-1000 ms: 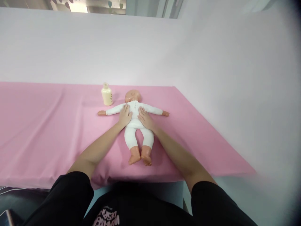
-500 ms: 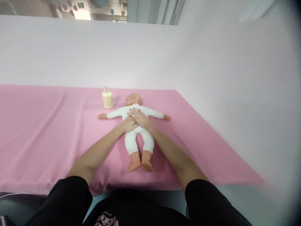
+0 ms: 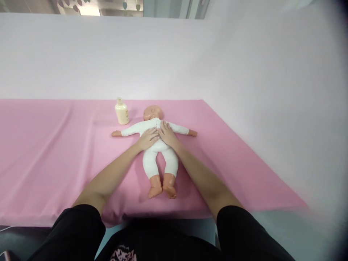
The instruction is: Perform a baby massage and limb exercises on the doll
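A person's left hand (image 3: 148, 139) and right hand (image 3: 168, 136) lie flat on a white-clad doll (image 3: 159, 147), grasping nothing, the doll stretched arms-wide on a pink surface (image 3: 54, 156), a cream bottle (image 3: 122, 114) upright nearby.

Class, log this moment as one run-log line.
left hand: on torso of doll | right hand: on torso | doll: lying, arms spread | bottle: upright on pink cloth

Shirt (image 3: 163, 243): black
Sleeves (image 3: 69, 233): black, short, ending near the elbows
Chest print (image 3: 123, 254): pale pink lettering, partly out of view
Left hand (image 3: 148, 139), right hand (image 3: 168, 135): bare
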`<state>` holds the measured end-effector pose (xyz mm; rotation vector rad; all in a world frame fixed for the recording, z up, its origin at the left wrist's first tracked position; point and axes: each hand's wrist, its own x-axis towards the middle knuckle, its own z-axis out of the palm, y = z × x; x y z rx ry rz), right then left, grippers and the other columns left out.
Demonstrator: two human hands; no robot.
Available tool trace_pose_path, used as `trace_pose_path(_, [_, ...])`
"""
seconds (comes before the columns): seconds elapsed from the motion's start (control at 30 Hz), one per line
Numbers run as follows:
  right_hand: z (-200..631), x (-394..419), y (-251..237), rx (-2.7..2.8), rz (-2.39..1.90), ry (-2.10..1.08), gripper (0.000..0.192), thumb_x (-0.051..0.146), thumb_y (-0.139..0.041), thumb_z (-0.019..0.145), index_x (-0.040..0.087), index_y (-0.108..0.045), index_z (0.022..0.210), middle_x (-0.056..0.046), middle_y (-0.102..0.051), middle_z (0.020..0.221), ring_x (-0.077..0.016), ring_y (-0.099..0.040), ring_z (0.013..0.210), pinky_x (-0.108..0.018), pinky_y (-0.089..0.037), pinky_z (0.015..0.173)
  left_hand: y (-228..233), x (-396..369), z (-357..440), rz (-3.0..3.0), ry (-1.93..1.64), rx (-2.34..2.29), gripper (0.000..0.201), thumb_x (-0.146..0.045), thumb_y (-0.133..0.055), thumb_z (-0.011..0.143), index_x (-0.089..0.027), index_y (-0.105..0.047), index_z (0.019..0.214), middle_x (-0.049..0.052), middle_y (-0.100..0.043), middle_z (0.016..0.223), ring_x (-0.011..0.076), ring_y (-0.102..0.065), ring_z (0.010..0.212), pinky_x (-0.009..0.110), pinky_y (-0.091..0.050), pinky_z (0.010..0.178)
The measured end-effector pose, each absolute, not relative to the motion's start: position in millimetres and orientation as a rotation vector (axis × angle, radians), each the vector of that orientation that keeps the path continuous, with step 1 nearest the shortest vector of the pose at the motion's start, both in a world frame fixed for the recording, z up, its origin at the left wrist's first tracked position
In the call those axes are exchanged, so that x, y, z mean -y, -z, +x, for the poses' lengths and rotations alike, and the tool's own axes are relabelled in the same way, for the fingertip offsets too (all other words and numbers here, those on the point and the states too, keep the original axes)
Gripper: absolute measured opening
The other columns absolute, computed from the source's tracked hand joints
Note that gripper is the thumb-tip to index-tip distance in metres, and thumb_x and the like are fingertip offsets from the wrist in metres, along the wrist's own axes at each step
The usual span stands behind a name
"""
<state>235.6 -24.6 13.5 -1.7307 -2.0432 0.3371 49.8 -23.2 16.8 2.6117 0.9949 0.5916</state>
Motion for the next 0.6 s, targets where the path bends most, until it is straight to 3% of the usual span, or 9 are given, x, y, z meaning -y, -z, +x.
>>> trace_pose_path(0.1, [222,37,-17,1.948,-1.893,-0.39,0.08,0.054,-0.024,0.103,0.003,-0.015,0.164,-0.022,-0.011,0.172,-0.0472,-0.013,0.158,-0.061,-0.018,0.127,-13,23,49,2.534,-0.649,-1.102,0.049,-0.033,-0.03,0.106,-0.021,-0.062,0.142,0.006,-0.038,0.166,0.0241,-0.028,0.158,0.05,-0.018,0.131])
trace_pose_path(0.23, [197,61,-25,2.024,-1.999,-0.299,0.075,0.046,-0.029,0.103,0.001,-0.019,0.162,-0.025,-0.01,0.171,-0.0496,-0.013,0.157,-0.068,-0.016,0.125,-10,24,50,2.43,-0.727,-1.216,0.056,-0.032,-0.023,0.107,-0.017,-0.041,0.157,0.008,-0.027,0.17,0.0224,-0.02,0.16,0.048,-0.014,0.132])
trace_pose_path(0.33, [189,68,-31,2.255,-1.864,-0.223,0.07,0.036,-0.026,0.102,-0.001,-0.018,0.162,-0.025,-0.01,0.171,-0.0441,-0.011,0.159,-0.069,-0.015,0.124,-10,24,50,2.411,-0.708,-1.26,0.059,-0.033,-0.019,0.107,-0.013,-0.034,0.161,0.01,-0.023,0.171,0.0223,-0.014,0.161,0.045,-0.012,0.132])
trace_pose_path(0.43, [198,60,-36,2.423,-1.597,-0.255,0.072,0.037,-0.027,0.102,0.002,-0.016,0.163,-0.019,-0.012,0.172,-0.033,-0.011,0.161,-0.059,-0.013,0.129,-14,23,48,2.424,-0.66,-1.299,0.061,-0.034,-0.019,0.107,-0.01,-0.029,0.162,0.012,-0.021,0.172,0.0225,-0.013,0.161,0.045,-0.013,0.132])
trace_pose_path(0.5, [210,50,-37,2.406,-1.513,-0.298,0.072,0.042,-0.027,0.102,0.007,-0.018,0.164,-0.014,-0.014,0.172,-0.0284,-0.01,0.162,-0.054,-0.01,0.131,-17,20,43,2.451,-0.636,-1.335,0.06,-0.035,-0.02,0.107,-0.014,-0.028,0.163,0.01,-0.022,0.172,0.0222,-0.015,0.161,0.048,-0.012,0.131])
trace_pose_path(0.6, [230,36,-34,2.281,-1.551,-0.373,0.07,0.046,-0.025,0.103,0.014,-0.019,0.165,-0.007,-0.012,0.173,-0.0282,-0.007,0.162,-0.056,-0.007,0.131,-19,13,31,2.483,-0.619,-1.412,0.059,-0.036,-0.023,0.106,-0.02,-0.029,0.163,0.007,-0.023,0.172,0.0227,-0.018,0.161,0.049,-0.013,0.131])
